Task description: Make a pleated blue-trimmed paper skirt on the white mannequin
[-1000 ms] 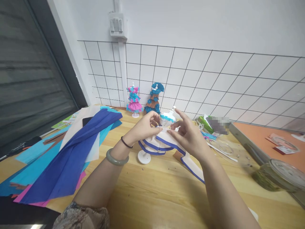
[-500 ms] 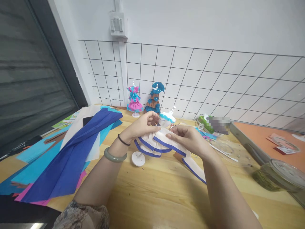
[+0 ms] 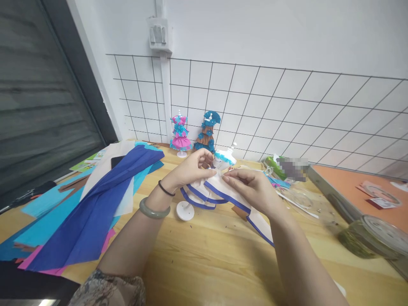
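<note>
A miniature white dress form (image 3: 227,155) with a light-blue frill at its top leans tilted between my hands, its round white base (image 3: 185,211) towards me. Layers of white, blue-edged paper skirt (image 3: 199,199) wrap its lower part. My left hand (image 3: 199,165) is closed at the form's waist, thumb pressing on the paper; the far fingers are partly hidden. Pinched in my right hand (image 3: 250,185) is a white crepe paper strip (image 3: 228,192) with a blue edge. Its loose end (image 3: 259,227) hangs down below my right wrist.
Crepe paper sheets (image 3: 92,204) are piled at the left with a dark phone (image 3: 117,161). Two dressed miniature forms, one pink (image 3: 181,136) and one brown and teal (image 3: 205,134), stand by the wall grid. A ribbon spool (image 3: 372,238) and an orange-surfaced tray (image 3: 344,182) are on the right.
My right fingers have shifted slightly left along the strip, closer to my left thumb. The left hand keeps its hold at the waist.
</note>
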Tool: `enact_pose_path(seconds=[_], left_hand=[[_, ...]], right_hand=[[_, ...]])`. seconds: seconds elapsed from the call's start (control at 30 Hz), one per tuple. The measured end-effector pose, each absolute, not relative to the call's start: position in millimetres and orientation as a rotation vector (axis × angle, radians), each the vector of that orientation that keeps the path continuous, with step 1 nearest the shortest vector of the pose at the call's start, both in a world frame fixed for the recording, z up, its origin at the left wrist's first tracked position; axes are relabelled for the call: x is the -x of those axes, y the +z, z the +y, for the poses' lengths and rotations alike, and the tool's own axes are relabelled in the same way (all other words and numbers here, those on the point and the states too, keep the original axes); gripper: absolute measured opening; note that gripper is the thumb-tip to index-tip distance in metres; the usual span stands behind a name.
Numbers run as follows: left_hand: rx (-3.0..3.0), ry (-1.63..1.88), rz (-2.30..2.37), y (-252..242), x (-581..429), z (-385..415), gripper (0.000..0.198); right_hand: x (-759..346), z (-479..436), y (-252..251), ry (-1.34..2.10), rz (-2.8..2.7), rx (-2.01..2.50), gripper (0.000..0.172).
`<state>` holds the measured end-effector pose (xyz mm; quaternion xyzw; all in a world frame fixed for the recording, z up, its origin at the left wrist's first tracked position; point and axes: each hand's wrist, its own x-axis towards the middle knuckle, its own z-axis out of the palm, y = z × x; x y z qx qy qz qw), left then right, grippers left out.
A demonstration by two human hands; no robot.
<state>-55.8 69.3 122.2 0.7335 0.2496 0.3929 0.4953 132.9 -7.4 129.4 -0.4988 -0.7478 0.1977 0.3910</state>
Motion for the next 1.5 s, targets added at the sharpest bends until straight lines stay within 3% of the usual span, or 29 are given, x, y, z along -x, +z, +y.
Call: enact_pose_path(seconds=[1.5], left_hand=[[-1.8, 1.027, 0.629, 126.3, 46.0, 58.1, 0.03]], right_hand=[[-125.6, -7.0, 123.9, 0.262, -1.853, 1.115, 0.014]])
